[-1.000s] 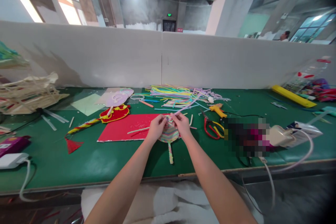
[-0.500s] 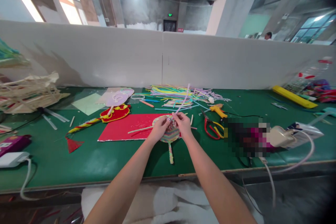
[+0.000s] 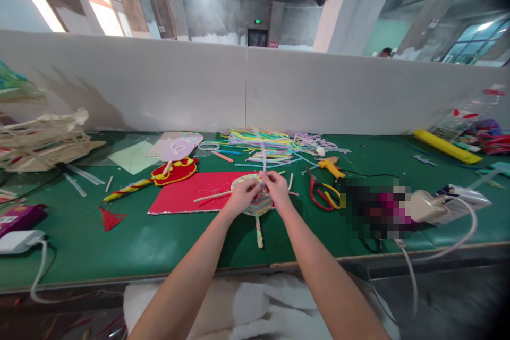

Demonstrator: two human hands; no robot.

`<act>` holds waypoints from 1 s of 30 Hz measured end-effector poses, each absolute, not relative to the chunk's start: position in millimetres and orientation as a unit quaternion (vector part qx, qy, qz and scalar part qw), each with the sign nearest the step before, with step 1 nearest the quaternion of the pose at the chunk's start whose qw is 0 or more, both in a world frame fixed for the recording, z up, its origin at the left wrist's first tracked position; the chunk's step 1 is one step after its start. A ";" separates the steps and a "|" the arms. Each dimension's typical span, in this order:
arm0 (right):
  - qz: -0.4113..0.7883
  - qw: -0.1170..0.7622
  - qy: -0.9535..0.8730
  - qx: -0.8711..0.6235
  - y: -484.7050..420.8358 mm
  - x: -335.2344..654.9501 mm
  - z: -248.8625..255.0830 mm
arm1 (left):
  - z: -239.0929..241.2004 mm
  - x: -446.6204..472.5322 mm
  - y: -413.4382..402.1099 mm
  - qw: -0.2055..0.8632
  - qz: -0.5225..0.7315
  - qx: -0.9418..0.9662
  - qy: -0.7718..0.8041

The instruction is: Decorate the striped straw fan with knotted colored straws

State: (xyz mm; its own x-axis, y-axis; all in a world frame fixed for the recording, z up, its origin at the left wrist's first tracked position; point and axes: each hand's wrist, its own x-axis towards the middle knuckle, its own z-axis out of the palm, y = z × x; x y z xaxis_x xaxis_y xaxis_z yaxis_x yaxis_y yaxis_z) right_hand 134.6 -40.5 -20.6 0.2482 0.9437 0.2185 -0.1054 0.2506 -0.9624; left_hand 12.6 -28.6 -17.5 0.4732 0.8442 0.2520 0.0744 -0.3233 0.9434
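A round fan (image 3: 261, 207) woven from pastel pipe cleaners, with a twisted handle, lies partly over the red board (image 3: 179, 194). Loose pipe cleaner ends stick out from its sides. My left hand (image 3: 243, 195) is closed at the fan's upper left, its fingertips pinched on the fan. At the upper right my right hand (image 3: 278, 188) pinches a lilac pipe cleaner (image 3: 263, 154), which stands up and away from me. My fingers hide the spot where it meets the fan.
A pile of coloured pipe cleaners (image 3: 258, 141) lies behind the board. Red-handled pliers (image 3: 321, 196) and a yellow glue gun (image 3: 331, 167) are on the right. To the left are a red and yellow fan (image 3: 175, 171) with a tassel and a bamboo frame (image 3: 43, 141).
The lilac pipe cleaner has swung from leaning right to leaning slightly left. My right fingertips have shifted a little; the fan stays in place.
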 end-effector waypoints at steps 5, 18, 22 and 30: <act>0.388 0.651 -0.460 -0.462 -39.3 136.5 -21.8 | -18.3 16.4 -31.4 0.533 0.373 0.684 0.329; 0.414 0.656 -0.438 -0.454 -40.7 136.0 -17.3 | -22.4 13.8 -23.6 0.517 0.459 0.622 0.368; 0.419 0.655 -0.438 -0.451 -40.7 136.1 -17.7 | -20.9 12.8 -25.7 0.491 0.458 0.653 0.351; 0.425 0.657 -0.435 -0.445 -40.9 136.2 -17.0 | -17.3 11.1 -27.0 0.400 0.494 0.672 0.380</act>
